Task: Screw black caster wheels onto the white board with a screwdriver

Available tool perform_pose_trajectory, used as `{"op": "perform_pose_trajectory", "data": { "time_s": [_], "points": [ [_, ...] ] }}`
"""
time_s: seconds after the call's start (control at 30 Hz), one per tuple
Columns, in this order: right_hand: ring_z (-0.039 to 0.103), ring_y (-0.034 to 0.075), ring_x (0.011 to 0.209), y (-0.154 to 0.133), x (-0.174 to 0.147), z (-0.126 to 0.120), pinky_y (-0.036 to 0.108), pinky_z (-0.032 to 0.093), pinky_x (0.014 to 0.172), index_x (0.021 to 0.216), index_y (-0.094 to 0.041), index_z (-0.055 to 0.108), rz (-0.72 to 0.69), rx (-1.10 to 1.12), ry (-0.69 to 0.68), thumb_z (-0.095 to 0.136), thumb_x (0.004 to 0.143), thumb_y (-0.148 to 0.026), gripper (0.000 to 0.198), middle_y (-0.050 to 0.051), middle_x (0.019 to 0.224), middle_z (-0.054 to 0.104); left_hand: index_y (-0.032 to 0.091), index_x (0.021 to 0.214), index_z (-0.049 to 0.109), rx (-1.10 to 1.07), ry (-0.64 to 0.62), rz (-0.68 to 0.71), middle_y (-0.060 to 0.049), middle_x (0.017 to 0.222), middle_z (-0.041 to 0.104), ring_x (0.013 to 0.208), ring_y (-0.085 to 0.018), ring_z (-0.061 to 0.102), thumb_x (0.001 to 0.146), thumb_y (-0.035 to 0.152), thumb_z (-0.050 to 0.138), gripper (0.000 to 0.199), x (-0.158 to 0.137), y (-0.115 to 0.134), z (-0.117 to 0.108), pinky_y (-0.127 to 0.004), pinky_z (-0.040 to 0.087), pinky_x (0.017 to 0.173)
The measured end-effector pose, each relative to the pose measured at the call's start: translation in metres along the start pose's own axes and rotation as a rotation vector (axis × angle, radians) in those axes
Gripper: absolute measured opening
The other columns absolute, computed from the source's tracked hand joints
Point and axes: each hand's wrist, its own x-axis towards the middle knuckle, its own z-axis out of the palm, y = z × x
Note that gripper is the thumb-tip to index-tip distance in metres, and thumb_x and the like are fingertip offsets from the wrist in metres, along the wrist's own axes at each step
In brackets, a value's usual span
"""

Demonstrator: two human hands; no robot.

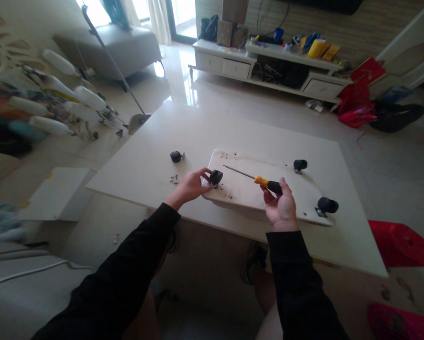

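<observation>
My left hand [194, 185] is closed on a black caster wheel [216, 177] at the left end of a white board [249, 190]. In my right hand [280, 204] is a screwdriver [264, 183] with a yellow and black handle, its tip pointing left above the board. Two more caster wheels stand at the board's right end, one at the far corner [299, 165] and one at the near corner [327, 206]. Another caster wheel [176, 156] lies loose on the table, with several small screws [174, 179] near my left hand. Holes show in the board's left corners.
The board rests on a white table [155, 137]. A white box [56, 193] is on the floor at left, beyond it a stand with white padded arms [87, 97]. A red stool [401, 243] is at the right, and a low TV cabinet [229, 66] stands at the back.
</observation>
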Motion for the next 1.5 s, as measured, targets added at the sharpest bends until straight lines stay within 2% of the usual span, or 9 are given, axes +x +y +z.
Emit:
{"op": "perform_pose_trajectory", "data": {
  "time_s": [0.2,0.37,0.53,0.67,0.83,1.0,1.1,1.23,1.5],
  "points": [
    [0.078,0.015,0.072,-0.001,0.001,0.000,0.016,0.052,0.053,0.104,-0.023,0.059,-0.010,0.019,0.011,0.082,0.083,-0.042,0.036,-0.004,0.087,0.072,0.020,0.124,0.071,-0.010,0.014,0.019,-0.006,0.102,0.081,0.058,-0.011,0.051,0.081,0.020,0.081,0.044,0.001,0.002,0.005,-0.026,0.044,0.064],
    [0.076,0.012,0.078,-0.002,0.003,-0.002,0.016,0.050,0.056,0.104,-0.022,0.062,-0.068,0.088,-0.025,0.088,0.076,-0.050,0.048,-0.004,0.092,0.069,0.021,0.124,0.071,-0.014,-0.004,0.020,-0.006,0.107,0.082,0.058,-0.011,0.053,0.084,0.020,0.080,0.042,0.001,0.002,0.008,-0.025,0.042,0.064],
    [0.074,0.011,0.084,-0.002,0.005,-0.002,0.019,0.060,0.067,0.103,-0.022,0.062,-0.094,0.160,-0.001,0.092,0.075,-0.046,0.048,-0.003,0.098,0.068,0.021,0.124,0.071,-0.009,-0.012,0.042,-0.006,0.109,0.082,0.060,-0.011,0.054,0.084,0.020,0.080,0.041,0.001,0.000,0.010,-0.026,0.043,0.066],
    [0.075,0.014,0.091,0.000,0.008,-0.004,0.027,0.067,0.078,0.106,-0.022,0.061,-0.122,0.184,-0.026,0.093,0.074,-0.047,0.051,0.000,0.107,0.069,0.021,0.123,0.071,-0.014,-0.016,0.078,-0.006,0.109,0.082,0.061,-0.010,0.053,0.085,0.020,0.078,0.039,0.002,-0.001,0.012,-0.026,0.044,0.067],
    [0.078,0.019,0.094,0.004,0.010,-0.006,0.033,0.070,0.083,0.109,-0.020,0.061,-0.157,0.172,-0.063,0.091,0.073,-0.060,0.062,0.002,0.107,0.071,0.020,0.119,0.071,-0.024,-0.029,0.087,-0.006,0.108,0.082,0.061,-0.010,0.052,0.084,0.022,0.078,0.036,0.001,0.000,0.012,-0.026,0.044,0.065],
    [0.076,0.017,0.099,0.004,0.010,-0.005,0.036,0.070,0.091,0.106,-0.019,0.062,-0.196,0.210,-0.081,0.091,0.074,-0.059,0.059,0.003,0.104,0.072,0.020,0.117,0.070,-0.046,-0.034,0.106,-0.004,0.108,0.082,0.063,-0.010,0.051,0.084,0.023,0.077,0.034,0.001,-0.001,0.011,-0.025,0.044,0.065],
    [0.076,0.016,0.099,0.003,0.009,-0.004,0.035,0.069,0.089,0.108,-0.020,0.063,-0.226,0.213,-0.092,0.092,0.073,-0.058,0.059,0.002,0.104,0.073,0.020,0.118,0.070,-0.039,-0.032,0.104,-0.004,0.107,0.082,0.062,-0.009,0.050,0.084,0.020,0.076,0.035,0.001,0.000,0.011,-0.025,0.044,0.065],
    [0.076,0.015,0.088,0.001,0.006,-0.001,0.037,0.070,0.083,0.108,-0.023,0.065,-0.340,0.164,-0.107,0.094,0.068,-0.059,0.061,-0.003,0.105,0.071,0.020,0.117,0.071,-0.030,-0.035,0.098,-0.005,0.108,0.082,0.062,-0.009,0.052,0.084,0.020,0.075,0.033,0.000,0.003,0.010,-0.025,0.045,0.067],
    [0.079,0.017,0.082,-0.001,-0.006,0.005,0.036,0.070,0.070,0.114,-0.026,0.065,-0.511,0.059,-0.179,0.089,0.075,-0.057,0.055,-0.002,0.101,0.074,0.020,0.118,0.070,-0.047,-0.032,0.091,-0.005,0.106,0.081,0.061,-0.009,0.051,0.084,0.019,0.073,0.035,-0.002,0.004,0.010,-0.025,0.044,0.064]
  ]
}}
